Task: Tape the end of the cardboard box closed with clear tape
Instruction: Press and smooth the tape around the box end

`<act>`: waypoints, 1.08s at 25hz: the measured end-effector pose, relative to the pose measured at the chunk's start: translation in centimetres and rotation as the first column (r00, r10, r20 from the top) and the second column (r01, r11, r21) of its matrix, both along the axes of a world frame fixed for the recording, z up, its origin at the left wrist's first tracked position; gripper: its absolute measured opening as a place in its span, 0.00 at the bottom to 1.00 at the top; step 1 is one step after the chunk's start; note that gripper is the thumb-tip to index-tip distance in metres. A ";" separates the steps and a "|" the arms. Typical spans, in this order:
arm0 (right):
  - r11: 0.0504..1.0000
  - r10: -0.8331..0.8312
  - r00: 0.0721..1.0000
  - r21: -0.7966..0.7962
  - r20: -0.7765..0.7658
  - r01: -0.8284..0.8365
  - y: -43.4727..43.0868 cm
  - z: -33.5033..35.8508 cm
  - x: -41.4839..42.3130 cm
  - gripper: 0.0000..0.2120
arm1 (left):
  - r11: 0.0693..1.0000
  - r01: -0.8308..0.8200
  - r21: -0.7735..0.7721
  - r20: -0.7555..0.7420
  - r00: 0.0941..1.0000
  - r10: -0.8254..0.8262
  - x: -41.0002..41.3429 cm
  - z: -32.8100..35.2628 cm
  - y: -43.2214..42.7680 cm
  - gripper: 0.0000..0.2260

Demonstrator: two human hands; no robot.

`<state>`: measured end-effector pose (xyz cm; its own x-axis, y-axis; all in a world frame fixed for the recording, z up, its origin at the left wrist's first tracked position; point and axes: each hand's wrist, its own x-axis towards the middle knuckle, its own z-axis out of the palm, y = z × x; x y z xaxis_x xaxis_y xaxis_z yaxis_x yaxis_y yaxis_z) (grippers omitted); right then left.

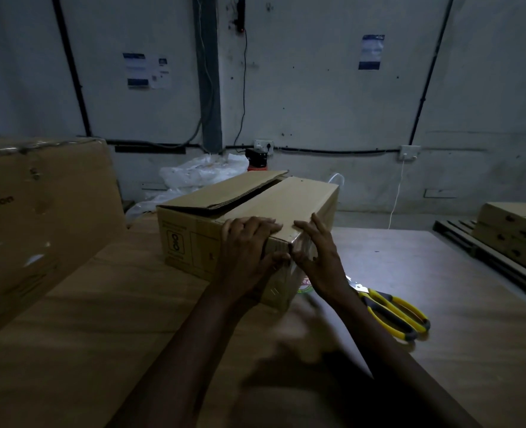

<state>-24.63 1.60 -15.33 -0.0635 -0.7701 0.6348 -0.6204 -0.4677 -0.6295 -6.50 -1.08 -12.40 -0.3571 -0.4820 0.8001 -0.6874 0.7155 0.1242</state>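
At the near end of the cardboard box, standing on the bench, left hand and right hand are pressing with flat, uncurled fingers, seemingly smoothing clear tape over the corner; firm rubbing along the edge is probably coming next.

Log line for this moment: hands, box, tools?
left hand: pressing cardboard box near top edge | right hand: pressing same edge, at glossy corner | top flap: ajar | scissors: on table, untouched
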 end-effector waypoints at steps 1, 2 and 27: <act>1.000 0.004 0.999 -0.011 -0.051 -0.004 0.0 -0.1 -0.4 0.32 | 1.000 -0.003 -0.015 0.022 1.000 0.003 0.1 0.0 0.1 0.31; 1.000 0.010 0.995 -0.018 -0.099 -0.012 -0.1 -0.2 -0.7 0.35 | 1.000 -0.009 -0.027 0.046 0.999 0.010 0.3 0.0 0.2 0.34; 1.000 0.000 0.970 0.016 0.242 -0.004 -0.6 0.7 1.2 0.14 | 0.995 -0.099 0.002 -0.133 0.986 0.099 -1.5 0.0 1.2 0.15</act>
<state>-23.44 0.98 -14.62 -0.2124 -0.7804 0.5881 -0.4478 -0.4571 -0.7684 -8.03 0.14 -12.44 -0.1980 -0.5056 0.8397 -0.7324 0.6457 0.2161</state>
